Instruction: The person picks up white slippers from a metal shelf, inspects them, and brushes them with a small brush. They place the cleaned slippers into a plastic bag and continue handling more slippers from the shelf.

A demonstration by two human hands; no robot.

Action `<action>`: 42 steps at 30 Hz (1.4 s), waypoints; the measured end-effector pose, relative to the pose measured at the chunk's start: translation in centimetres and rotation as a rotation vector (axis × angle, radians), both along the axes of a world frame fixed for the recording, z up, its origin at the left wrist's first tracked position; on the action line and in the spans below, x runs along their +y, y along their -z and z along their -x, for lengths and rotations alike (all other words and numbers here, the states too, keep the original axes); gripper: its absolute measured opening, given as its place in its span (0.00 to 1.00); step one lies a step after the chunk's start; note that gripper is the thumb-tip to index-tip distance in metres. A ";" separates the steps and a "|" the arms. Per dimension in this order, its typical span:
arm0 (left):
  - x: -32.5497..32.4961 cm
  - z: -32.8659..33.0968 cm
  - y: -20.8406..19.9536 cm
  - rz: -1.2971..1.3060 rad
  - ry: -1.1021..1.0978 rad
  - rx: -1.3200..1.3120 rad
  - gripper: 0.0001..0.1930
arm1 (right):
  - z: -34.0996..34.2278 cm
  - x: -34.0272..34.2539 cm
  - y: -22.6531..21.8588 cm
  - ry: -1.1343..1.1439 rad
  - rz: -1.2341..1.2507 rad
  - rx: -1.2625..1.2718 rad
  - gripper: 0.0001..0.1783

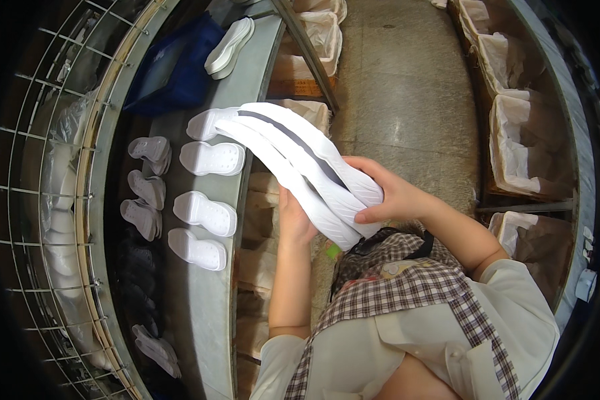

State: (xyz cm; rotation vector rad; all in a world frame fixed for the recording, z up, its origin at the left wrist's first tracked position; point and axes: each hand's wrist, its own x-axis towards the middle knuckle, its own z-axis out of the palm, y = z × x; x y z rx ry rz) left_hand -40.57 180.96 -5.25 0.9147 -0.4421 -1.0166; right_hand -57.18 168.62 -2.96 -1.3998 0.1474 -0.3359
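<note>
A stack of long white soles (300, 167) is held above the table's near edge, clamped between the left hand (293, 220) underneath and right hand (387, 193) on top, keeping the pieces aligned.

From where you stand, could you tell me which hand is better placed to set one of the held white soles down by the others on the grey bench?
Probably the left hand: it is on the held soles nearest the bench, while the right hand grips them from the far side.
</note>
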 end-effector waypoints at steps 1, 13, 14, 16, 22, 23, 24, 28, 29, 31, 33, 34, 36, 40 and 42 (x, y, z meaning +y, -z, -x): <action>0.0 0.0 0.0 -0.028 0.014 -0.038 0.25 | -0.1 0.0 0.2 -0.008 -0.010 -0.003 0.49; 0.3 -0.1 3.4 -0.119 -0.165 0.109 0.23 | -1.5 1.2 0.9 0.050 0.098 -0.054 0.44; 0.4 0.0 3.2 0.229 -0.047 0.175 0.23 | -1.4 1.0 0.8 0.051 -0.227 -0.036 0.42; 0.9 0.3 2.4 0.451 -0.009 0.361 0.22 | -1.3 0.4 0.7 -0.014 -0.735 -0.146 0.39; 1.7 1.0 -0.6 0.465 -0.025 0.525 0.24 | -0.9 0.1 1.2 0.165 -0.929 -0.170 0.39; 1.4 1.0 -0.6 0.454 -0.074 0.449 0.24 | -0.9 0.5 1.4 0.183 -0.827 -0.147 0.39; 1.0 0.9 -0.4 0.246 -0.181 0.278 0.23 | -1.3 0.8 1.7 0.132 -0.628 -0.066 0.42; 0.2 0.6 0.4 -0.263 -0.305 -0.218 0.20 | -2.2 2.7 3.7 0.017 -0.732 0.008 0.44; 0.5 0.3 0.2 -0.231 -0.277 -0.110 0.21 | -2.4 2.8 4.4 0.016 -0.852 -0.035 0.42; 1.3 0.6 0.0 -0.100 -0.386 0.146 0.20 | -2.6 2.7 6.0 -0.039 -1.085 -0.115 0.37; 2.2 0.1 -0.7 0.437 -0.053 0.539 0.20 | -2.4 2.2 7.4 -0.107 -1.308 -0.116 0.33; 2.3 0.0 -0.9 0.482 -0.060 0.637 0.20 | -2.4 2.1 8.0 -0.193 -1.379 -0.234 0.32; 2.6 -0.3 -1.3 0.507 -0.053 0.655 0.18 | -2.3 1.8 8.7 -0.229 -1.375 -0.267 0.32; 2.6 -0.5 -1.3 0.554 -0.031 0.687 0.18 | -2.6 1.6 8.4 -0.207 -1.339 -0.268 0.33; 2.5 -0.5 -0.7 0.325 -0.231 0.543 0.19 | -3.0 1.8 7.6 -0.138 -1.160 -0.213 0.34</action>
